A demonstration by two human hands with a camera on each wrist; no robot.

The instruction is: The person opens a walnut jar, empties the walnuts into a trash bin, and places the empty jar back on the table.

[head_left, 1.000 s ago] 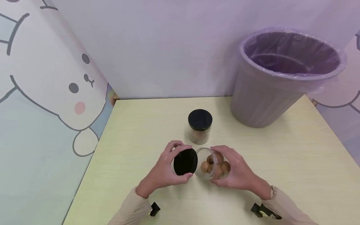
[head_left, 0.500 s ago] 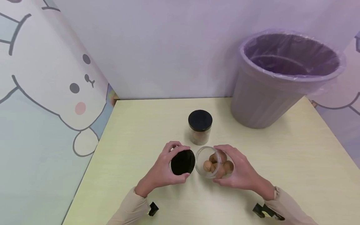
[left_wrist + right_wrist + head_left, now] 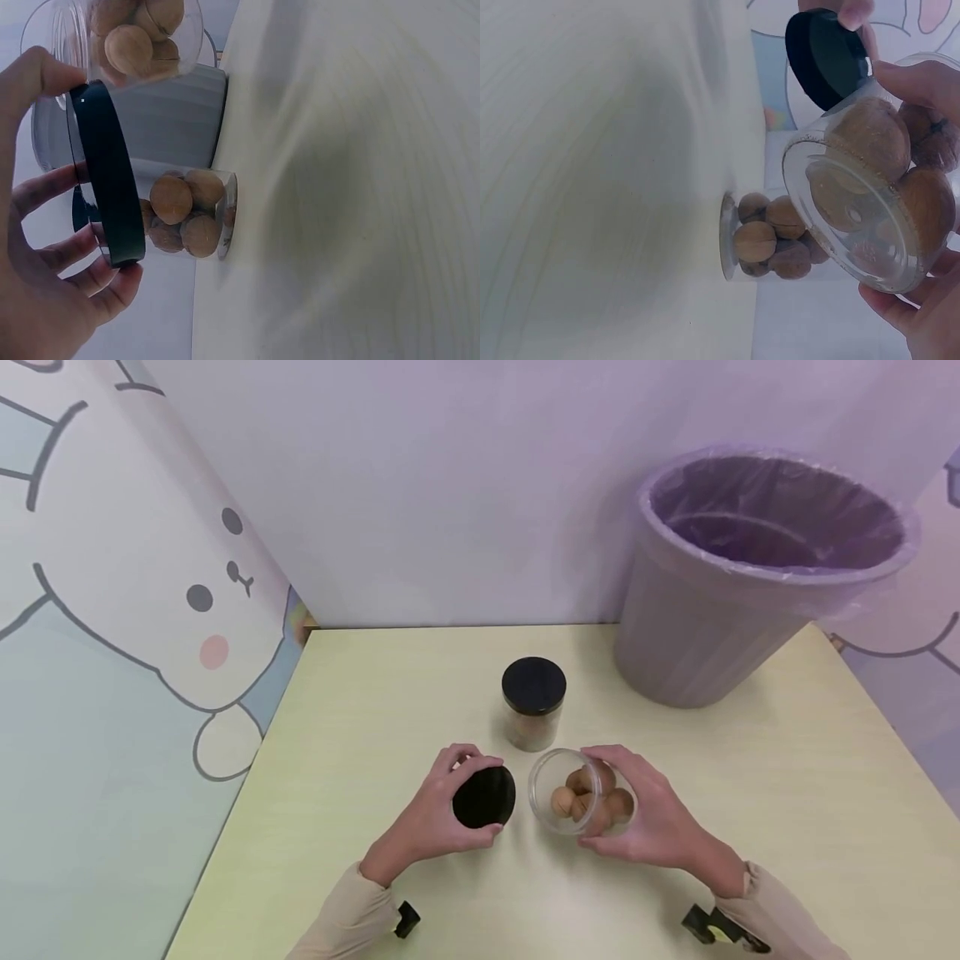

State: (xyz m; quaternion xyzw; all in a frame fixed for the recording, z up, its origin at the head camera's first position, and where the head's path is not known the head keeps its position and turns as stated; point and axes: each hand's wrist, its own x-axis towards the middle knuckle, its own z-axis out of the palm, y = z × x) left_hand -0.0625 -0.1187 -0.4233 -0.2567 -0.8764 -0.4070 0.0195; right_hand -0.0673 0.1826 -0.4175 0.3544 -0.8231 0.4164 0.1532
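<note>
The left hand (image 3: 437, 814) grips a black lid (image 3: 483, 797) by its edge, thumb on one side and fingers on the other; the lid (image 3: 110, 172) is tilted in the left wrist view. Beside it the right hand (image 3: 654, 817) holds an open clear jar (image 3: 551, 793), tipped with its mouth toward the lid, a small gap between them. Several brown walnuts (image 3: 922, 202) lie inside that jar. A second jar (image 3: 533, 703) stands upright behind the hands, closed with a black lid and holding several walnuts (image 3: 171, 199).
A large grey-purple bin (image 3: 697, 627) with a clear plastic liner stands at the back right of the pale wooden table (image 3: 375, 693). A plain wall rises behind the table, and panels with cartoon drawings flank it on both sides.
The right hand has moved to the right with the open jar, and the left hand slightly left with the lid, so the gap between them has widened.
</note>
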